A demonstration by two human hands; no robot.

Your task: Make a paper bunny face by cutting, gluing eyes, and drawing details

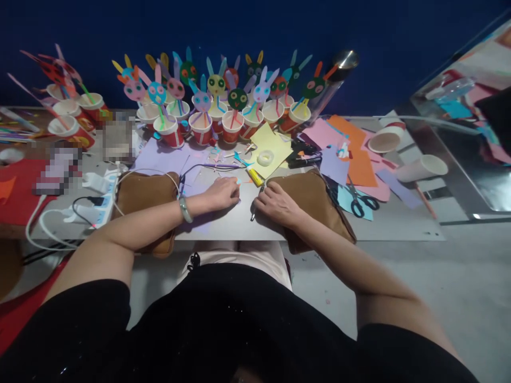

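My left hand (222,193), a bangle on its wrist, rests on the grey table with its fingers curled together. A tiny blue and orange scrap shows at its fingertips; what the fingers hold is not clear. My right hand (278,204) is closed around a slim dark pen-like stick (253,215), whose silver end pokes out below the fingers. Just beyond that hand lies a small yellow item (256,177). A roll of clear tape (265,157) sits on a yellow paper sheet (275,143). Brown cushioned pads (149,199) lie under both forearms.
Paper cups (200,130) with rabbit-faced paper figures stand along the back. Black-handled scissors (361,205) and coloured paper sheets (351,143) lie right. At left are a white power strip (99,210) with cables and more red cups (67,130). Two cups (423,167) lie tipped at far right.
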